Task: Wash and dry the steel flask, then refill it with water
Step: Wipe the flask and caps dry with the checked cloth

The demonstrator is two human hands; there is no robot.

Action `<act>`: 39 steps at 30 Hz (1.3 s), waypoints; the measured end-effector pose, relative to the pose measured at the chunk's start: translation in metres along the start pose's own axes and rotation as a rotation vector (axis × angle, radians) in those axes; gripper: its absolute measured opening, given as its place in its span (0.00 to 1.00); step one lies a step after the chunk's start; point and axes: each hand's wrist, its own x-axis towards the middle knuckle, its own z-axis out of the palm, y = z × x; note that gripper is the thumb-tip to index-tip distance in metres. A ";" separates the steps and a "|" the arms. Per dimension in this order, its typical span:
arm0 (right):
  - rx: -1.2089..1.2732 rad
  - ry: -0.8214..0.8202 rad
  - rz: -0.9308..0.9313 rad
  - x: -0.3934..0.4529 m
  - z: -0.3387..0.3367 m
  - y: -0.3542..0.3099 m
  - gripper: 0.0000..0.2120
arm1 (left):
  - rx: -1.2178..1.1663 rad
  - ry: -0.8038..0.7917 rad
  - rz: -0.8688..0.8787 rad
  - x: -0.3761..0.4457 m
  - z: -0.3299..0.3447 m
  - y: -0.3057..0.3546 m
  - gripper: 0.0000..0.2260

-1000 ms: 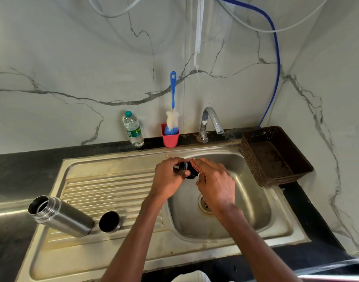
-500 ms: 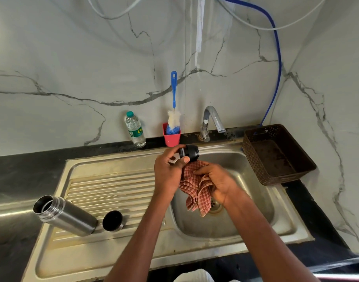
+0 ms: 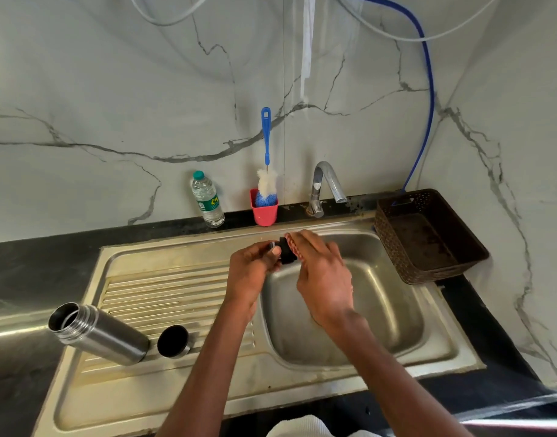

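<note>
The steel flask [image 3: 103, 334] lies on its side, open mouth to the left, on the ribbed drainboard of the sink [image 3: 163, 291]. Its steel cup lid [image 3: 173, 341] rests beside the flask's base. My left hand [image 3: 250, 269] pinches the small black stopper [image 3: 286, 253] above the basin's back left corner. My right hand [image 3: 322, 279] holds a red checked cloth [image 3: 294, 247] against the stopper; only the cloth's edge shows past my fingers.
A tap [image 3: 326, 187] stands behind the basin, with no water running. A plastic water bottle [image 3: 207, 200] and a red cup [image 3: 264, 211] holding a blue bottle brush [image 3: 266, 152] line the back wall. A brown basket [image 3: 428, 238] sits at the right.
The cloth, hanging loose below the stopper half a second ago, is now bunched in my right hand and pressed against the stopper, which has come down a little.
</note>
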 end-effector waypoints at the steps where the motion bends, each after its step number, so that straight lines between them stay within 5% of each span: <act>1: -0.017 -0.008 -0.005 -0.007 0.004 -0.002 0.34 | -0.052 0.014 -0.039 0.000 0.000 0.001 0.04; 5: -0.045 -0.029 -0.023 -0.019 0.012 -0.011 0.34 | -0.029 0.016 -0.071 -0.002 -0.001 -0.005 0.05; 9: 0.078 -0.003 0.059 0.010 0.006 -0.005 0.23 | 0.025 -0.101 0.032 -0.006 -0.008 -0.007 0.09; 14: 0.712 -0.415 0.483 0.040 -0.015 0.008 0.20 | -0.001 -0.155 0.074 -0.005 -0.019 -0.011 0.13; 20: 1.238 -0.541 0.811 0.029 -0.014 0.013 0.17 | -0.393 0.030 -0.041 -0.002 -0.009 -0.005 0.17; 24: 1.197 -0.412 0.945 0.013 -0.004 0.014 0.08 | -0.370 0.076 -0.024 0.001 -0.013 0.000 0.20; 28: 0.886 -0.160 0.789 0.011 0.010 0.010 0.04 | -0.263 0.001 -0.011 -0.007 -0.001 -0.002 0.15; 31: 1.243 -0.166 0.861 0.010 0.007 0.004 0.11 | -0.110 0.075 0.060 -0.013 0.008 -0.005 0.11; 34: 1.649 -0.354 1.004 0.002 0.004 0.002 0.19 | -0.004 0.167 0.184 -0.015 0.010 -0.005 0.15; 39: 1.732 -0.454 1.081 -0.005 0.000 -0.003 0.18 | 0.233 0.140 0.293 -0.014 0.003 -0.012 0.20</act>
